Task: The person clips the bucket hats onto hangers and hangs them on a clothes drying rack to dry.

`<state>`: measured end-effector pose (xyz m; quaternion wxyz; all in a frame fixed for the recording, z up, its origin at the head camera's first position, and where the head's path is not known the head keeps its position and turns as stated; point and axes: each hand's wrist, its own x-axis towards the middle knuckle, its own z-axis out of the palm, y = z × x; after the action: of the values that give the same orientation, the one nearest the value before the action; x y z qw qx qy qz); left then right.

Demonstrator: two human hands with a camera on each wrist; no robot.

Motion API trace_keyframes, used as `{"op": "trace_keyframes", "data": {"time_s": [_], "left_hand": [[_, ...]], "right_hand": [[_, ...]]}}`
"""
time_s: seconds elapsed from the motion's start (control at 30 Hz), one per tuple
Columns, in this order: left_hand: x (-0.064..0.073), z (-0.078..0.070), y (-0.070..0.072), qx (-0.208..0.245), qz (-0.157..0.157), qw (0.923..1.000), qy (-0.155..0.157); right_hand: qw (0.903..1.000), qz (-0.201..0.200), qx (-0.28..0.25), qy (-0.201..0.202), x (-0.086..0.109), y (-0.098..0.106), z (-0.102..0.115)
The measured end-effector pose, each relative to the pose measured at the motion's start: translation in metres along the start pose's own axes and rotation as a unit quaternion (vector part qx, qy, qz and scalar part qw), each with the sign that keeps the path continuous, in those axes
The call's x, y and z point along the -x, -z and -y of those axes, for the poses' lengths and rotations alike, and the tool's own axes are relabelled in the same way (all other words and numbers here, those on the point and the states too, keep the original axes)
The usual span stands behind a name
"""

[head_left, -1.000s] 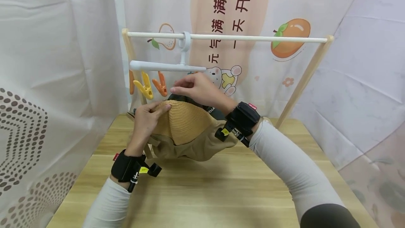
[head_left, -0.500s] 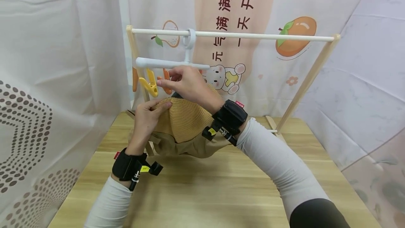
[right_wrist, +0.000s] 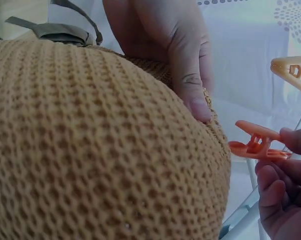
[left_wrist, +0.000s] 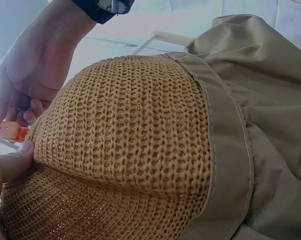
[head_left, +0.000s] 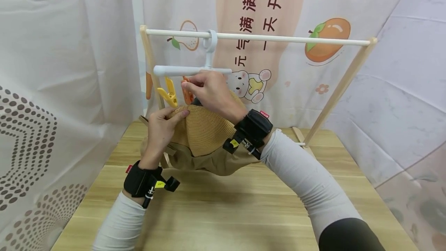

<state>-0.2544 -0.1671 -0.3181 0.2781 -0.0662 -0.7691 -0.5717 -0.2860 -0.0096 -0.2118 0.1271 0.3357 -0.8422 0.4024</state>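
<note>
In the head view, my left hand [head_left: 162,129] pinches the crown top of a sun hat [head_left: 209,129] between thumb and fingers. The hat has a tan knitted crown and a khaki cloth brim that droops below. Just above it, my right hand [head_left: 214,92] pinches an orange clothespin [head_left: 188,95] under the pale hanger [head_left: 181,71]. Seen from the right wrist, this clothespin [right_wrist: 255,147] has its free ends spread apart, close beside the knitted crown [right_wrist: 110,145]. A yellow clothespin [head_left: 169,95] hangs to the left of the orange one.
The hanger hooks over the white rod [head_left: 278,39] of a wooden-legged rack [head_left: 341,92]. Another orange clip [head_left: 149,86] hangs at the far left. Something dark, mostly hidden, is behind the hat. The rack stands on a wood-grain table [head_left: 223,212] between printed curtains.
My right hand has moved up and left from above the hat and taken hold of the orange clothespin. The left hand has kept its pinch on the hat.
</note>
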Motion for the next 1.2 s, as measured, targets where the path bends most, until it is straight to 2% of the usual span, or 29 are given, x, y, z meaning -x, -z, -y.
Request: {"op": "trace_keyframes", "data": {"time_s": [0.13,0.33,0.5,0.6,1.2], "left_hand": [[-0.001,-0.004,-0.003,0.005,-0.008,0.9999,-0.009],[-0.001,-0.005,-0.005,0.004,-0.027,0.9996,0.001],[-0.007,-0.002,-0.004,-0.005,-0.042,0.9991,0.002],[-0.01,-0.001,-0.004,-0.007,-0.041,0.9991,0.001],[-0.007,0.001,-0.007,0.001,-0.058,0.9983,-0.002]], "right_hand": [[1.0,-0.001,0.005,-0.004,0.001,0.002,-0.001],[0.9994,-0.001,0.034,-0.006,0.003,-0.002,-0.003],[0.9987,0.018,0.047,-0.01,0.005,-0.004,0.0],[0.9981,0.028,0.053,-0.013,0.005,-0.004,0.001],[0.9991,0.02,0.018,-0.033,0.013,-0.004,-0.009]]}}
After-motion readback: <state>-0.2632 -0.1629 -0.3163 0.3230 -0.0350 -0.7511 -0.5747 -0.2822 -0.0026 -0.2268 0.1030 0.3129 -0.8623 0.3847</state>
